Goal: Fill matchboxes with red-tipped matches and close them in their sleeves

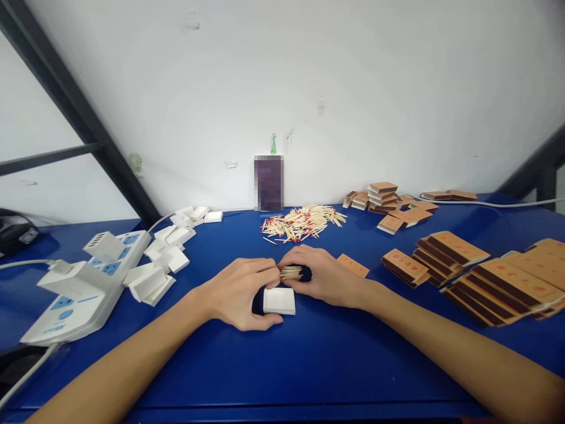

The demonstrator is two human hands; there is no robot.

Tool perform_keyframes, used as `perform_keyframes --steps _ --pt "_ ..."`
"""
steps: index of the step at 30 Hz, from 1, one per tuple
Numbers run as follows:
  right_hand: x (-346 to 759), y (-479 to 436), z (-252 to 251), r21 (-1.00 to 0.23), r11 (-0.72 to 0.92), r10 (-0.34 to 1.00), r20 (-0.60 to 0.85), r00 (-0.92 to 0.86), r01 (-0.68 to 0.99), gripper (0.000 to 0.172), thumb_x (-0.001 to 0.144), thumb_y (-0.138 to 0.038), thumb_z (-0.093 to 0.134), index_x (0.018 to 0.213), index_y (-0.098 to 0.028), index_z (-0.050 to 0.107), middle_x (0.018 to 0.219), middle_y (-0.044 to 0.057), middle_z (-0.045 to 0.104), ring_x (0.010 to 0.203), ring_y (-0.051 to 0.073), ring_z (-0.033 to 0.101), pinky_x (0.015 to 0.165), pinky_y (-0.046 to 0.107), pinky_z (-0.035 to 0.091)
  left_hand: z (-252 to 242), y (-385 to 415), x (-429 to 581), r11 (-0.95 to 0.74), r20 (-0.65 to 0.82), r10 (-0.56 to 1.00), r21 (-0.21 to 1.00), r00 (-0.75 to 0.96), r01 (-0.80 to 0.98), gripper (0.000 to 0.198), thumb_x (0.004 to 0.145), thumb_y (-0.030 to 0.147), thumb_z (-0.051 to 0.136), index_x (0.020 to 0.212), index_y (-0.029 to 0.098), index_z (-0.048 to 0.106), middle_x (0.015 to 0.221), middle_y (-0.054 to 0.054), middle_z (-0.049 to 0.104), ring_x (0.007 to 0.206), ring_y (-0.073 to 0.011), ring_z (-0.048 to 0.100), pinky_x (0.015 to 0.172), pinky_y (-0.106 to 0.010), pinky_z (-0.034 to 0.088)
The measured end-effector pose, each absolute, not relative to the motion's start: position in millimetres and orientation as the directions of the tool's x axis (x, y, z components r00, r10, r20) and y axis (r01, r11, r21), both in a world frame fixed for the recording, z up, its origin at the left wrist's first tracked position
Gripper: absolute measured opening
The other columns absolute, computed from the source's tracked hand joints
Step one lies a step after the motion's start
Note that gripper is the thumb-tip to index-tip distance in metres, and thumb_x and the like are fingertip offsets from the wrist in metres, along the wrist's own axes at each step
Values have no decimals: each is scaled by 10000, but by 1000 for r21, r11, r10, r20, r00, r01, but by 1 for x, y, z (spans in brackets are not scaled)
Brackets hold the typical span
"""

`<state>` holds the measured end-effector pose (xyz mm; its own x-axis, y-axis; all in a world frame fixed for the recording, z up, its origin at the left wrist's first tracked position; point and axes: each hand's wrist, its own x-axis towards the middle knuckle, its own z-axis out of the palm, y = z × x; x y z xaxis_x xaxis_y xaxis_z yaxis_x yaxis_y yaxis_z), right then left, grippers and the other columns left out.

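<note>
Nearest me, both bare forearms cross the table, the left slanting in from the lower left corner, the right from the lower right, until they meet just ahead of the middle. Between them I have one white matchbox tray lying flat, framed by the left hand: palm down, thumb stretched along the tray's near side, fingers arched over beyond it. I cannot tell whether that thumb presses the tray. Just past the tray, the right hand is curled, back up, thumb and fingers closed around a bundle of matchsticks lying sideways, while the left fingertips come right up to the bundle's left end. Out to my left runs a power strip with white plugs in it, and beyond its inner edge a loose heap of white trays. To the right, one orange sleeve lies flat near the right hand, with larger stacks of sleeves farther out. Beyond the hands I see a loose pile of red-tipped matches, then more piled sleeves toward the white wall.
</note>
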<state>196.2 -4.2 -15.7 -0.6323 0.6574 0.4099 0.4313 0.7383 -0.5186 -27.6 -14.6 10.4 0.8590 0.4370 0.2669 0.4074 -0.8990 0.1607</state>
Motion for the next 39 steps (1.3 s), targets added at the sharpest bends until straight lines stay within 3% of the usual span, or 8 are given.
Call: perform_keyframes --steps 4,8,24,34,39 --pt "198 -5 -13 -506 721 677 373 -634 473 229 851 -246 664 1077 -208 655 1073 57 705 995 196 627 893 354 482 12 -14 -28 -897 260 439 181 860 403 385 725 504 671 771 202 436 779 -6 545 674 -151 522 591 -296 396" --pt "198 -5 -14 -514 704 694 352 -629 490 179 880 -222 621 1049 -224 678 1046 34 728 965 182 646 876 338 484 9 -14 -29 -897 263 438 188 860 400 348 732 452 661 740 206 414 730 -1 536 660 -153 509 587 -297 381" --pt "194 -4 -15 -536 745 652 458 -604 397 111 871 -211 628 932 -193 720 915 41 742 831 160 669 764 285 511 4 -11 -26 -912 345 405 213 847 350 345 739 380 648 686 213 352 675 3 519 629 -146 472 592 -300 366" --pt "204 -9 0 -622 705 681 458 -571 342 134 879 -278 646 929 -219 755 918 37 761 833 163 690 745 283 540 1 -4 -33 -875 368 477 285 798 391 470 730 477 693 679 215 306 642 36 447 596 -121 397 582 -274 326" --pt "197 -21 3 -567 767 595 455 -663 300 130 889 -218 639 940 -212 759 916 43 752 828 157 680 717 269 532 -1 -4 -31 -833 325 539 345 777 433 491 701 509 721 710 213 329 694 29 517 611 -120 444 599 -262 355"
